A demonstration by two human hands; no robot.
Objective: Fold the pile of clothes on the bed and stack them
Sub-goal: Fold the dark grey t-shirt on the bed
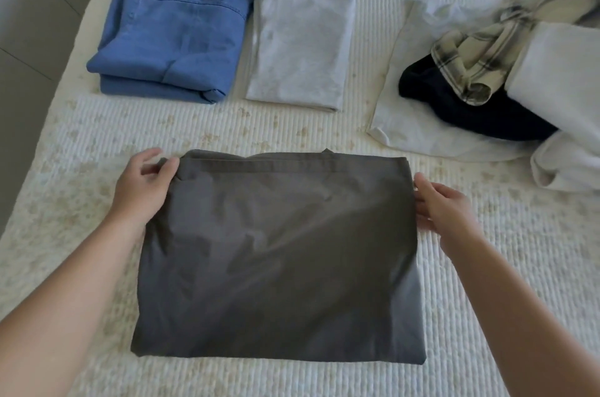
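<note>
Left hand (pixel 143 184) pinches grey garment (pixel 279 254) corner; right hand (pixel 443 205) fingers straight at its edge. Square edges, then fold across evenly.

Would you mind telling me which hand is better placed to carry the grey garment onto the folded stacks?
Probably the left hand: it holds the grey garment nearest the blue jeans.

Folded dark grey garment (pixel 279 260) lies flat on white bed cover (pixel 292 133). Left hand (pixel 143 189) pinches its top-left corner; right hand (pixel 441 205) touches right edge, fingers straight. Behind: folded blue denim (pixel 175 23) beside folded lt grey tee (pixel 302 43). Unfolded pile (pixel 506 72) far right.
</note>
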